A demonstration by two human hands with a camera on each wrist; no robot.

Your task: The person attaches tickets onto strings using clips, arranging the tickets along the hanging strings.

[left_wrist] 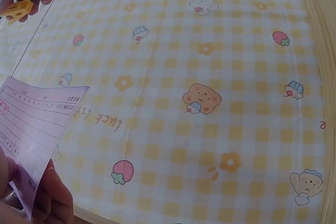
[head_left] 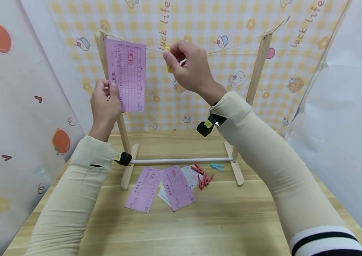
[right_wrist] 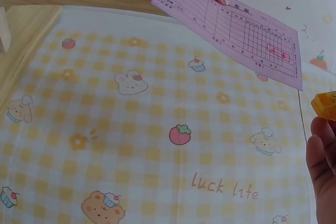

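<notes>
Hands: left (head_left: pixel 105 103) pinching pink slip (head_left: pixel 126 75), right (head_left: pixel 189 67) pinching yellow clothespin (head_left: pixel 168 60).

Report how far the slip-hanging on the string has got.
Done: nothing pegged yet. In hand: left hand holds a purple slip up at the string; right hand pinches a yellow clothespin there. Left: slips and clothespins on the table.
</notes>
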